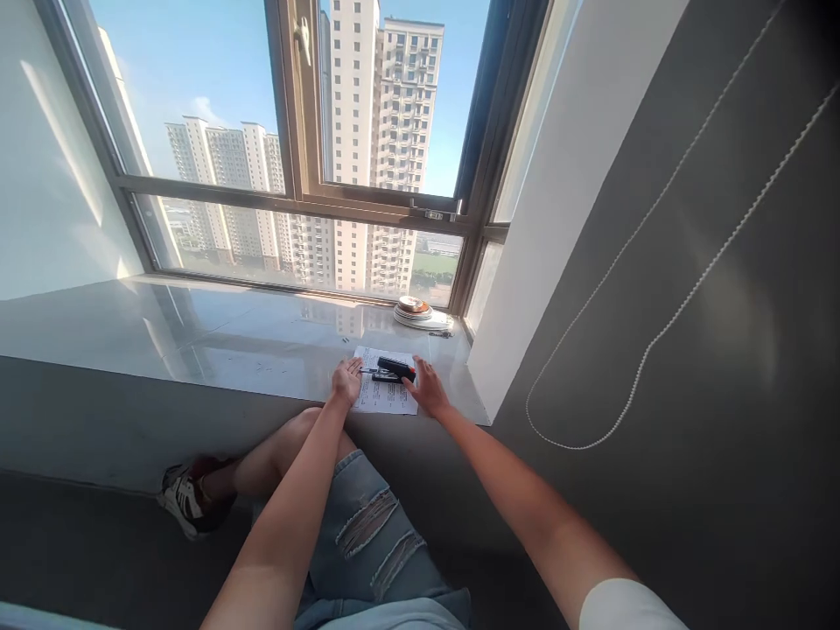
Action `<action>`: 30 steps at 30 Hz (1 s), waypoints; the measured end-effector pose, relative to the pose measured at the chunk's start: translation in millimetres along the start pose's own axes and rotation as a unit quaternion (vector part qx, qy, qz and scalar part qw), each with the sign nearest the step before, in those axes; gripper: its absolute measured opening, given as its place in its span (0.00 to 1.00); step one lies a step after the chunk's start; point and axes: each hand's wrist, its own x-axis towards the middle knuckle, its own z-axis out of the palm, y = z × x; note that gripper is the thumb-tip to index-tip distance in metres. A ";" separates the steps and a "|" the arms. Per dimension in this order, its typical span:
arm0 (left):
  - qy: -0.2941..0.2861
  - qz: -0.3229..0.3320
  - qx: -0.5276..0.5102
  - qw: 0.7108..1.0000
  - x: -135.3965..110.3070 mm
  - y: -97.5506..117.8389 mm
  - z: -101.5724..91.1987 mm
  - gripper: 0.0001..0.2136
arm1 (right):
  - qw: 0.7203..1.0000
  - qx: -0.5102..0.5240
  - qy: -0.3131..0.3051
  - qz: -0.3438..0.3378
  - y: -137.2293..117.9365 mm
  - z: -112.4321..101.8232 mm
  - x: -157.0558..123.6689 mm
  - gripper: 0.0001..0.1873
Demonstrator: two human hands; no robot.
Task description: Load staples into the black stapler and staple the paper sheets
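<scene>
While the person is sitting below the window sill (249, 341), both arms are reaching forward onto its near edge. The left hand (346, 381) is lying open and flat, palm down, pressing on the left edge of a printed sheet of paper (387, 401). The right hand (426, 387) is also lying open, fingers spread, resting at the right edge of the same sheet. A black tool (395, 367) is lying on the upper part of the sheet, between the two hands and just beside the right fingertips; whether they are touching it cannot be told. A round stack (413, 310) is sitting farther back on the sill, near the window frame. A bead cord (656, 332) is hanging against the grey wall at the right.
</scene>
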 end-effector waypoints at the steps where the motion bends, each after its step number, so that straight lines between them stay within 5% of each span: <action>1: 0.000 -0.001 -0.010 1.000 -0.7 0.1 0.7 0.21 | 1.000 0.016 -0.006 0.005 -0.8 -1.8 6.2 0.34; 8: -0.019 -0.004 -0.078 0.997 -2.1 -0.3 -0.6 0.21 | 0.991 0.074 -0.107 0.007 -8.1 3.1 43.0 0.22; 15: -0.035 -0.014 -0.167 0.985 0.9 -6.4 -2.6 0.23 | 0.997 -0.007 -0.013 -0.072 -22.5 -1.8 28.0 0.20; 22: -0.039 -0.043 -0.172 0.983 3.5 -14.5 7.4 0.16 | 0.950 -0.205 -0.066 -0.227 -48.4 -9.4 7.1 0.23; 27: -0.035 -0.031 -0.163 0.985 11.1 -21.7 9.6 0.10 | 0.942 -0.211 -0.089 -0.246 -53.1 -1.8 2.0 0.24; 30: -0.023 -0.014 -0.160 0.987 12.1 -24.4 8.8 0.10 | 0.965 -0.177 -0.045 -0.186 -56.3 3.9 -0.9 0.23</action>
